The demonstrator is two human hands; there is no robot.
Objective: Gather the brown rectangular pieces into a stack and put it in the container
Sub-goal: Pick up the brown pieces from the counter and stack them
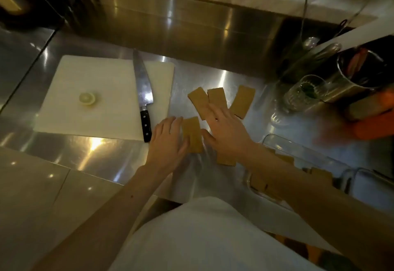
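Note:
Several flat brown rectangular pieces lie spread on the steel counter. Three fan out at the back: one [199,101], one [216,97] and one [243,101]. A nearer piece [193,135] lies between my hands, and another [226,161] shows below my right palm. My left hand [169,140] rests flat with its fingertips on the nearer piece's left edge. My right hand [226,130] lies flat, fingers spread, over the lower ends of the back pieces. A clear glass container [298,153] at the right holds more brown pieces, partly hidden by my right forearm.
A white cutting board [89,91] at the left carries a chef's knife [144,95] and a lemon slice [87,98]. Glasses [302,94], a dark metal cup [362,72] and an orange object [375,121] crowd the right. Plates sit on the back shelf.

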